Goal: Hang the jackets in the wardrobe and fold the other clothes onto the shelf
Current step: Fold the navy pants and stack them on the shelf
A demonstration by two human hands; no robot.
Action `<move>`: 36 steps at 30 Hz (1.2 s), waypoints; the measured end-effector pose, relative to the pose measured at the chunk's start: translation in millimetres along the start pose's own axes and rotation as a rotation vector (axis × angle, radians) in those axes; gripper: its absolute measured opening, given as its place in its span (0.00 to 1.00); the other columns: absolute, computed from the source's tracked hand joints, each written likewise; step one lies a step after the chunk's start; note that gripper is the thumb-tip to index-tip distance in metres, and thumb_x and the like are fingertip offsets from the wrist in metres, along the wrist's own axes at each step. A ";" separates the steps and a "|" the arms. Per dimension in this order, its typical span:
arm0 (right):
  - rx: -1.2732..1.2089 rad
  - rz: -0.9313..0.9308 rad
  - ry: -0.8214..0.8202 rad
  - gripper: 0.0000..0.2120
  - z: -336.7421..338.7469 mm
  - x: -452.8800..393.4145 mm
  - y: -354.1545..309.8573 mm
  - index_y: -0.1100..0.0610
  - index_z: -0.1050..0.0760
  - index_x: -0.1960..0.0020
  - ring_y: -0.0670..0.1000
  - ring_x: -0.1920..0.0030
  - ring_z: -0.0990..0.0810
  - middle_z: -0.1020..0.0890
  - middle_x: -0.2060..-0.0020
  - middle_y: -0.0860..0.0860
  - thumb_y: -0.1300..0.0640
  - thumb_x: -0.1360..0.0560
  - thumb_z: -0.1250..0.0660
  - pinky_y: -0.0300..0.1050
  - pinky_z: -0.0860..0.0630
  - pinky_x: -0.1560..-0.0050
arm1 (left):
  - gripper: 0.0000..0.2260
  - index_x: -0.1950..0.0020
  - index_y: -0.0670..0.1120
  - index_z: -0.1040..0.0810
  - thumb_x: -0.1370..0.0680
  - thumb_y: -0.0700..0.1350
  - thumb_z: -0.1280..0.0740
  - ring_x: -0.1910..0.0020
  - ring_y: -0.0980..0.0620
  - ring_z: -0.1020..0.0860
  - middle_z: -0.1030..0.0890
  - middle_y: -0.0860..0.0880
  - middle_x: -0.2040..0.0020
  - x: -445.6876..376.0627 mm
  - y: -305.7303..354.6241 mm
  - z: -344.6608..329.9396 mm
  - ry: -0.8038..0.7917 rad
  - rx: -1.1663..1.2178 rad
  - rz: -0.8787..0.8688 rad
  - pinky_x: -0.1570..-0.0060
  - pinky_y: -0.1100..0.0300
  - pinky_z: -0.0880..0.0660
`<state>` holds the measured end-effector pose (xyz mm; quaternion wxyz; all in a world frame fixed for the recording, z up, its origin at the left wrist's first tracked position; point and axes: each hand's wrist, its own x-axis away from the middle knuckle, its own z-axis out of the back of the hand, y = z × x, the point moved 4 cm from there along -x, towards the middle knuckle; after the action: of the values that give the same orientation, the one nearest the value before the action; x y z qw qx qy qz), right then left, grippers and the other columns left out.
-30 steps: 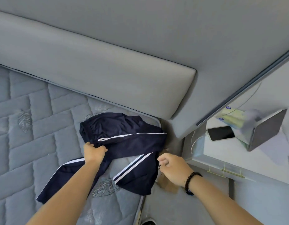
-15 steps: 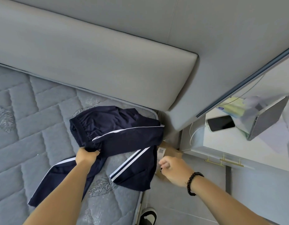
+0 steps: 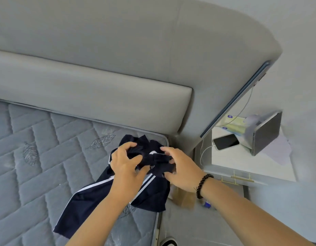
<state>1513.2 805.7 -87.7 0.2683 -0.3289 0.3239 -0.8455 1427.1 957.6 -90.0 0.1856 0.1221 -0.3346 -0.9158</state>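
- My left hand (image 3: pixel 126 161) has its fingers curled into a bunch of navy cloth, right at the waist end of the shorts (image 3: pixel 118 189).
- My right hand (image 3: pixel 180 167) is just beside it, pinching the same bunched end from the other side, bead bracelet (image 3: pixel 203 185) on the wrist.
- Both hands sit about equally near the waistband; neither has to reach.
- From the hands, the shorts trail back toward me and to my left, white side stripes running along both legs.
- So the long axis is a diagonal: waist up by the headboard (image 3: pixel 93 102), hems down near me.
- The lower part lies on the mattress (image 3: pixel 38 157), at its right-hand corner.
- My read: lift and shake out along that diagonal before folding.
- Nightstand (image 3: pixel 242 162) with a phone (image 3: pixel 226 142) stands off to the right.
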 end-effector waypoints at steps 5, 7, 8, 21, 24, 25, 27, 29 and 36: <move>-0.074 0.193 0.133 0.30 44.8 44.9 -50.0 0.38 0.35 0.35 0.30 0.42 0.30 0.27 0.42 0.39 0.57 0.31 0.27 0.23 0.35 0.43 | 0.08 0.55 0.51 0.15 0.29 0.39 0.25 0.29 0.54 0.43 0.41 0.58 0.26 -5.5 82.6 42.8 -0.037 0.273 -0.152 0.32 0.53 0.42; -0.111 0.205 0.248 0.23 72.2 77.1 -60.8 0.40 0.29 0.41 0.30 0.49 0.26 0.23 0.49 0.37 0.57 0.30 0.27 0.23 0.31 0.49 | 0.12 0.55 0.59 0.18 0.28 0.40 0.26 0.26 0.53 0.44 0.43 0.61 0.26 -1.7 124.7 58.0 -0.090 0.367 -0.239 0.30 0.55 0.43; -0.132 0.194 0.294 0.20 84.1 94.0 -62.3 0.43 0.27 0.42 0.33 0.50 0.24 0.21 0.50 0.38 0.56 0.30 0.27 0.25 0.29 0.51 | 0.14 0.55 0.62 0.20 0.27 0.41 0.26 0.26 0.54 0.44 0.43 0.60 0.25 2.3 146.1 64.1 -0.115 0.395 -0.282 0.29 0.56 0.43; -0.186 0.093 0.867 0.11 165.9 372.9 -49.9 0.60 0.22 0.46 0.56 0.53 0.19 0.17 0.55 0.57 0.56 0.25 0.30 0.55 0.22 0.51 | 0.19 0.37 0.61 0.28 0.27 0.52 0.29 0.35 0.55 0.25 0.26 0.58 0.35 128.2 348.8 44.0 -0.495 0.915 -0.585 0.39 0.61 0.26; -0.230 0.074 1.000 0.08 167.6 449.2 -41.3 0.58 0.21 0.47 0.51 0.52 0.18 0.17 0.54 0.54 0.58 0.25 0.31 0.47 0.20 0.51 | 0.26 0.32 0.58 0.32 0.28 0.53 0.28 0.37 0.58 0.24 0.25 0.60 0.35 174.6 380.7 24.1 -0.557 0.989 -0.612 0.43 0.68 0.26; -0.233 0.063 1.037 0.07 165.9 474.3 -38.3 0.58 0.21 0.48 0.50 0.52 0.18 0.17 0.54 0.52 0.58 0.25 0.31 0.45 0.20 0.51 | 0.27 0.31 0.58 0.33 0.28 0.53 0.28 0.37 0.59 0.25 0.25 0.61 0.35 192.1 391.2 17.4 -0.585 0.977 -0.628 0.44 0.69 0.27; -0.221 0.026 1.108 0.07 159.8 523.1 -31.1 0.59 0.22 0.49 0.52 0.52 0.18 0.17 0.55 0.54 0.57 0.25 0.31 0.49 0.20 0.50 | 0.27 0.31 0.59 0.33 0.28 0.54 0.28 0.38 0.60 0.24 0.24 0.60 0.37 230.0 409.8 3.5 -0.656 0.936 -0.660 0.44 0.68 0.26; -0.210 -0.014 1.171 0.09 151.8 571.5 -23.5 0.62 0.22 0.50 0.56 0.52 0.19 0.18 0.55 0.57 0.56 0.25 0.31 0.55 0.21 0.49 | 0.25 0.34 0.61 0.32 0.28 0.51 0.28 0.41 0.60 0.22 0.22 0.61 0.40 269.2 426.1 -8.6 -0.714 0.904 -0.691 0.46 0.68 0.25; -0.065 -0.214 1.427 0.07 107.4 731.9 -7.1 0.61 0.21 0.51 0.55 0.54 0.19 0.18 0.57 0.56 0.58 0.25 0.31 0.51 0.22 0.50 | 0.24 0.43 0.67 0.29 0.25 0.37 0.36 0.53 0.61 0.20 0.19 0.63 0.52 382.5 472.1 -54.0 -0.976 0.595 -0.875 0.58 0.75 0.28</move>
<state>1121.7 282.5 259.0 -0.1029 0.2658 0.4109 -0.8660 1223.0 431.9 142.4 -0.4104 -0.1328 -0.5352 -0.7263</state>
